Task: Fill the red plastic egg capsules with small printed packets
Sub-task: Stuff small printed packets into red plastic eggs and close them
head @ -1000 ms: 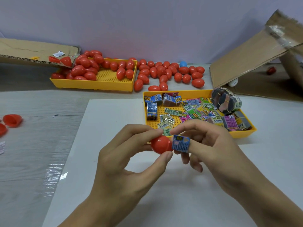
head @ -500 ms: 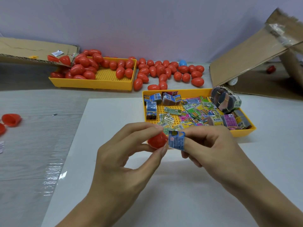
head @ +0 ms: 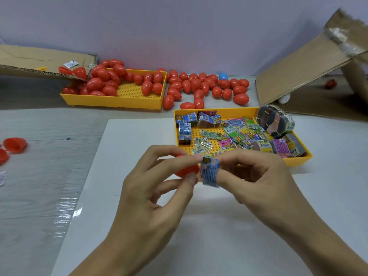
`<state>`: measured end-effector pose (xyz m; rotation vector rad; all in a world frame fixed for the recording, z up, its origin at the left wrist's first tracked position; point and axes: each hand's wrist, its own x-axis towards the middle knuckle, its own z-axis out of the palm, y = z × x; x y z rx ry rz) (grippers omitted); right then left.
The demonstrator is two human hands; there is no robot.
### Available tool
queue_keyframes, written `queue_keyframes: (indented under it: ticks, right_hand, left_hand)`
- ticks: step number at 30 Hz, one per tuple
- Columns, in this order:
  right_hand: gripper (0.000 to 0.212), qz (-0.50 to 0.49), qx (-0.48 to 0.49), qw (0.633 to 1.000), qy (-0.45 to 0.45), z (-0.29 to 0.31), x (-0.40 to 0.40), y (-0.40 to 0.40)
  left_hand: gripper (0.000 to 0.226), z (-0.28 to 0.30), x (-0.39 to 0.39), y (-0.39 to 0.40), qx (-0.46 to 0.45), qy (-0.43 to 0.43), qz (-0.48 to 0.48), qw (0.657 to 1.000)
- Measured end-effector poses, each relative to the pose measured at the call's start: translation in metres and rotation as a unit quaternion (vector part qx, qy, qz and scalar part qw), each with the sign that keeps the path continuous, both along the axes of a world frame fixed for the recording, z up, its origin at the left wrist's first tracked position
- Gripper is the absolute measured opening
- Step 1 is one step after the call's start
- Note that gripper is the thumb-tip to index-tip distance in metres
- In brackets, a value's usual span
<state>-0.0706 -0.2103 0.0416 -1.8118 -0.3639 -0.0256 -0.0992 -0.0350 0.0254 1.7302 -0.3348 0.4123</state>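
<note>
Red capsule (head: 186, 170) was pinched in my left hand (head: 151, 198), right hand (head: 256, 180) fingers (head: 229, 173) pinching a blue packet (head: 209, 173) right beside it.

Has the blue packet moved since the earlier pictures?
Yes. The blue packet has come slightly nearer the packet tray; its top now overlaps the tray's front wall.

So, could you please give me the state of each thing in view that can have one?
left hand: grips the red capsule half
red capsule half: open, held
right hand: pinches the blue packet
blue packet: curled, beside the capsule half, not yet inside
packet tray: partly filled
egg tray: holds closed red eggs
</note>
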Motion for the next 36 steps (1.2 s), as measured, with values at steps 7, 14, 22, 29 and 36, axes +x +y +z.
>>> queue_keyframes:
  ticks: [7,14,22,29,36]
  right_hand:
    - [0.011,0.010,-0.015,1.000,-0.020,0.0029,-0.0014,0.0009]
    - [0.018,-0.033,-0.052,0.996,-0.069,0.0009,-0.0029,0.0005]
    - [0.031,-0.069,-0.029,0.995,-0.068,-0.0020,-0.0046,0.0015]
    - [0.018,-0.040,-0.027,0.996,-0.081,0.0042,-0.0045,0.0022]
    - [0.023,-0.063,-0.014,0.995,-0.076,0.0012,-0.0027,0.0020]
  left_hand:
    - [0.020,0.0048,0.0000,0.0007,-0.015,0.067,0.002,0.998]
    - [0.016,0.0068,-0.0007,0.0002,-0.031,0.087,-0.016,0.996]
    - [0.011,0.0034,0.0002,0.0012,-0.066,0.087,-0.037,0.993]
    - [0.006,0.0038,-0.0006,-0.0013,-0.091,0.056,-0.023,0.994]
    - [0.007,0.0046,-0.0009,-0.0007,-0.111,0.037,-0.006,0.993]
